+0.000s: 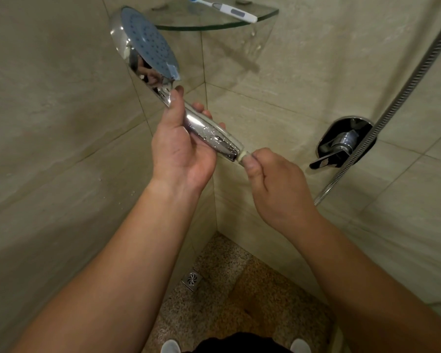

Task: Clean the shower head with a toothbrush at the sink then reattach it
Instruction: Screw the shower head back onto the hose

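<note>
In shower corner, tiled walls both sides: L hand grips chrome handle of shower head, palm up, thumb lying along top of handle near the neck, fingers wrapped under w/ tips showing on far side. Grip snug, no gap seen. Head tilted up-left, blue-grey spray face turned toward camera; water drops on handle.

R hand at bottom end of handle, thumb + curled fingers pinching small pale fitting at handle's end. Grip narrow, tight on that part. Can't tell if fitting is the handle's thread or a separate piece; fingertips cover most of it.

Metal hose runs down R wall, passes in front of mixer valve; its lower end disappears behind R wrist, so whether it joins the handle — can't tell. Top of hose cut off by frame edge.

Toothbrush, white/blue, lies on glass corner shelf, well apart from both hands; brush end partly cut off at top edge. Floor drain below in corner, between forearms.
</note>
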{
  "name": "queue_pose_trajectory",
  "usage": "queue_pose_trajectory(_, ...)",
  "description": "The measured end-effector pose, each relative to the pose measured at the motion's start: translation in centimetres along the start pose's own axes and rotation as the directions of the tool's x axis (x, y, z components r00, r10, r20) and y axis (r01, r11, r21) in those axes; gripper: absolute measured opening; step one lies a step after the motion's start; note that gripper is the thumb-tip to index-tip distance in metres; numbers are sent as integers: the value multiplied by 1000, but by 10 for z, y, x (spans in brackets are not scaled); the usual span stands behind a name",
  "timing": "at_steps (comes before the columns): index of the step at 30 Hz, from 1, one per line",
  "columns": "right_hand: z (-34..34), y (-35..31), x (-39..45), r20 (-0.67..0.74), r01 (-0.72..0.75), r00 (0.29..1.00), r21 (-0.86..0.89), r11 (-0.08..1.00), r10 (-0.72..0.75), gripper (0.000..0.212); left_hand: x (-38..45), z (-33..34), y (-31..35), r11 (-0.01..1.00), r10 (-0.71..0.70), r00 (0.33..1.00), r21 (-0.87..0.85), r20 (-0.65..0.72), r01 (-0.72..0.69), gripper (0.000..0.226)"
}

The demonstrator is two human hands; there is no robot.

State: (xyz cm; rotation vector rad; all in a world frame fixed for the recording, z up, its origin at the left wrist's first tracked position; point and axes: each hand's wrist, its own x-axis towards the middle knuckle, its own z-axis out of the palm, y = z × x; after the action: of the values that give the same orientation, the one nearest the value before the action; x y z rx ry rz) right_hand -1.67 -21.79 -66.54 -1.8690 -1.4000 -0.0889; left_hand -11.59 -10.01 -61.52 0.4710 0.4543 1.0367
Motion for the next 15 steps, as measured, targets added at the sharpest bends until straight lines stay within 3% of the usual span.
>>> queue_pose_trajectory(2,-2,-1,2,33,-26,999,28,999,25,43,-1,0,0,1000,-2,1000,10,6,2,14)
queue_pose_trajectory(4,-4,-2,6,104,-138,987,179,974,120,52,-1,0,0,1000,-6,1000,1,1,6,14)
queue_pose_trajectory(9,-7,-1,5,156,-206,975,394,896,156,31,2,-2,1,1000,-1,1000,-12,-2,1,14)
queue_pose_trajectory(13,-3,4,4,116,-173,983,342,924,141,17,2,-2,-1,1000,-1,1000,-5,-6,1,13)
queue_pose_trajectory(15,-3,4,4,112,-171,983,283,944,145,28,2,-1,-1,1000,2,1000,-1,-9,-2,13)
